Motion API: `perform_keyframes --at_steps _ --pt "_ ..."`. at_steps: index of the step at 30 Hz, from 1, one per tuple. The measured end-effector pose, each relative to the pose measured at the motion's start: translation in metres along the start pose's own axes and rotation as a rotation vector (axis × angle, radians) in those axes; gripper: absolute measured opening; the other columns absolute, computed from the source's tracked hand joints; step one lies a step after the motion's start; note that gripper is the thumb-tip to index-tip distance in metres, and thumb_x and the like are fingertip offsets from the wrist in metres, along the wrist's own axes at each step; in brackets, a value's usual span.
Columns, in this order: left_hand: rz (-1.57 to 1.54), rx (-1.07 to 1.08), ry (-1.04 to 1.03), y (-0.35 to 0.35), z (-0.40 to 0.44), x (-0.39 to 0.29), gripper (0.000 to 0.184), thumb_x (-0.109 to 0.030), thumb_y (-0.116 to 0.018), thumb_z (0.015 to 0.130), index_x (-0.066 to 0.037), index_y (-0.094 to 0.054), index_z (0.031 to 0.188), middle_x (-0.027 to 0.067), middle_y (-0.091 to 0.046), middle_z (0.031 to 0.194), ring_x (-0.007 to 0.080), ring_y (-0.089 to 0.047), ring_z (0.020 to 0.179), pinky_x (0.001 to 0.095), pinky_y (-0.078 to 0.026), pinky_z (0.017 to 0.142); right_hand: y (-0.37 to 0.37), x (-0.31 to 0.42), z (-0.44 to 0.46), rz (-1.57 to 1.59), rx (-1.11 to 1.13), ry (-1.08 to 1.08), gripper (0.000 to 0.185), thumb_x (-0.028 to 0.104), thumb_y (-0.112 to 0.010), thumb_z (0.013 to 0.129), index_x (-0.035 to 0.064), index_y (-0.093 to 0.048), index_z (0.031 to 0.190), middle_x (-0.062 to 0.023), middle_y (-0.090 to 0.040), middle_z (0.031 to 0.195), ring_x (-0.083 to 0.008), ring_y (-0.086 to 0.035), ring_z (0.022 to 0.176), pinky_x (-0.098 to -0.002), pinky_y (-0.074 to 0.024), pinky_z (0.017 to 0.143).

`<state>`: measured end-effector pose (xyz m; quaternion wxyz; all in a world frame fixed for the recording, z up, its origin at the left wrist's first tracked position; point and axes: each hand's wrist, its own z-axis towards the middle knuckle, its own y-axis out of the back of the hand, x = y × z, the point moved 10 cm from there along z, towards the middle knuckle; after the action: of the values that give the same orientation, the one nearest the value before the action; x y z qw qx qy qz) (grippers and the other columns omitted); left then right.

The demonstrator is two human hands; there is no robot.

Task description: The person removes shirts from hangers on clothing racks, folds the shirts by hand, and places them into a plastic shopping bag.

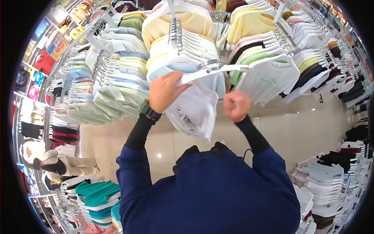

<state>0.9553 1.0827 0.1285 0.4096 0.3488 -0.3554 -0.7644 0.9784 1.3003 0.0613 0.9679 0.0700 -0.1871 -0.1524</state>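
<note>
My left hand (165, 93), with a dark watch on its wrist, is closed around one end of a white clothes hanger (230, 68). The hanger lies almost level, with its metal hook near the middle. Below it hangs a thin white, partly see-through plastic bag (194, 111); whether it is joined to the hanger cannot be made out. My right hand (237, 105) is beside the bag, apart from it. Its fingers are curled in and blurred, and what they hold, if anything, is hidden. Just beyond is a white shirt with green print (269, 80) on the rack.
Racks of pale shirts on hangers run across the front, including green shirts (120, 99) at left and a yellow top (251, 25) at right. Folded teal shirts (97, 194) lie low left, near a person (70, 165). Tiled floor (156, 144) lies below.
</note>
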Motion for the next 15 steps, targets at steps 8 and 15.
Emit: perform_keyframes --at_steps 8,15 --pt "0.020 -0.019 0.015 0.015 -0.003 -0.004 0.032 -0.031 -0.077 0.075 -0.008 -0.059 0.087 0.0060 -0.063 0.075 0.0293 -0.062 0.063 0.0375 -0.046 0.052 -0.111 -0.141 -0.121 0.058 0.523 -1.082 0.035 0.031 -0.073 0.075 0.0064 -0.058 0.095 -0.0057 -0.059 0.070 -0.0208 -0.061 0.065 -0.0342 -0.0493 0.063" --pt "-0.071 0.003 0.077 0.022 -0.026 0.036 0.027 -0.028 -0.077 0.076 -0.007 -0.064 0.086 0.0079 -0.062 0.075 0.0288 -0.060 0.065 0.0369 -0.044 0.055 -0.081 -0.206 -0.131 0.461 0.180 -1.450 0.016 0.011 -0.066 0.079 0.0063 -0.060 0.093 -0.0026 -0.062 0.080 -0.0135 -0.061 0.066 -0.0288 -0.0525 0.056"
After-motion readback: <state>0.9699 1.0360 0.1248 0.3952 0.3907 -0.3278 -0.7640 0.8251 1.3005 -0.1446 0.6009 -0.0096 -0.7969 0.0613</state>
